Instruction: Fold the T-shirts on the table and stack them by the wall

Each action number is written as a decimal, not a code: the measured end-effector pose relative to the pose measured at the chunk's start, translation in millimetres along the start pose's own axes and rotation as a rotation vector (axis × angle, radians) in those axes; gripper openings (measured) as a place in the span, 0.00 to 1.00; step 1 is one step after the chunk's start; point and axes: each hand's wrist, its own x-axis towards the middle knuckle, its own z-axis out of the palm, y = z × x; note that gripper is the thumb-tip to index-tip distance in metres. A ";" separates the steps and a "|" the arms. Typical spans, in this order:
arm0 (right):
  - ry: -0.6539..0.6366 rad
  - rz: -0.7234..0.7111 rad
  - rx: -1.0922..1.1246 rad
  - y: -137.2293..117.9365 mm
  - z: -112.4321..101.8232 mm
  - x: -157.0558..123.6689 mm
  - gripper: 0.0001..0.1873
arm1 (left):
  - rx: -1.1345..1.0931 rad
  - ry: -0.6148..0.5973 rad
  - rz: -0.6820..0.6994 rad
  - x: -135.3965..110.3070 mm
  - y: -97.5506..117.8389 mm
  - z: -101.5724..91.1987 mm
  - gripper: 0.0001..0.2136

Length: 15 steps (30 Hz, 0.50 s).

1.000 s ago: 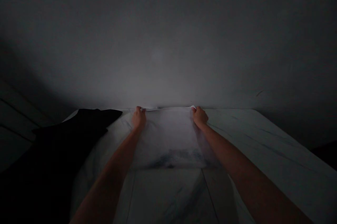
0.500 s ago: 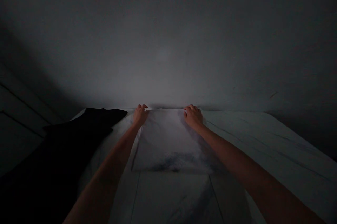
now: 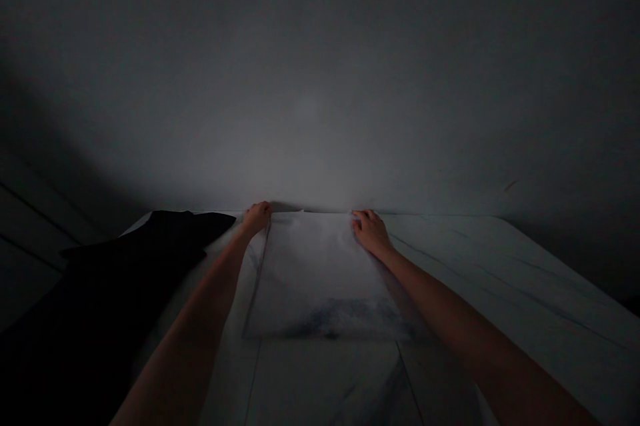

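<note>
A pale piece of folded fabric (image 3: 320, 266), with a dark smudgy pattern along its near edge, lies flat in front of me. My left hand (image 3: 258, 215) is closed on its far left corner, fingers curled in. At the far right corner my right hand (image 3: 371, 229) has thumb and fingertips pinched on the fabric's edge. Both arms reach straight out, one on each side of the fabric. The light is dim, so the exact kind of the fabric piece does not show.
Under the fabric is a white, marble-patterned surface (image 3: 480, 266), its far edge against a grey wall (image 3: 320, 79). A black garment-like cloth (image 3: 115, 286) lies spread on the left. Dark lines mark a panelled surface (image 3: 30, 226) at the far left.
My left hand has shifted a little left and its fingers have closed on the corner. The right fingers have closed in more. The fabric's top now looks smoother and wider.
</note>
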 end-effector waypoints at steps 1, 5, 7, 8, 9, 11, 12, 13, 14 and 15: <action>0.001 0.003 0.003 -0.5 0.2 0.7 0.20 | 0.021 0.027 -0.014 -2.6 2.7 0.9 0.09; 0.022 0.007 0.040 0.3 -3.6 0.1 0.19 | 0.093 0.140 -0.128 -19.3 18.2 4.6 0.17; 0.056 0.090 0.029 4.2 -9.6 -3.7 0.19 | 0.140 0.116 -0.187 -31.4 25.5 6.4 0.20; 0.073 0.168 0.009 7.3 -13.7 -6.5 0.20 | 0.162 0.079 -0.202 -38.3 28.4 7.1 0.22; 0.079 0.254 -0.016 11.2 -18.3 -9.8 0.21 | 0.181 0.035 -0.208 -45.7 30.6 7.9 0.24; 0.038 0.400 -0.045 20.6 -27.8 -17.6 0.25 | 0.200 -0.029 -0.204 -61.1 32.5 9.1 0.26; -0.011 0.441 -0.040 25.4 -32.3 -21.7 0.26 | 0.195 -0.042 -0.194 -68.6 32.2 9.7 0.27; -0.072 0.463 -0.024 30.0 -36.3 -25.7 0.27 | 0.188 -0.054 -0.185 -75.3 31.1 10.3 0.27; -0.136 0.470 -0.003 34.0 -39.8 -29.6 0.27 | 0.177 -0.062 -0.177 -80.9 29.4 10.8 0.26; -0.194 0.464 0.016 37.1 -42.7 -33.1 0.27 | 0.165 -0.064 -0.171 -84.9 27.1 11.3 0.25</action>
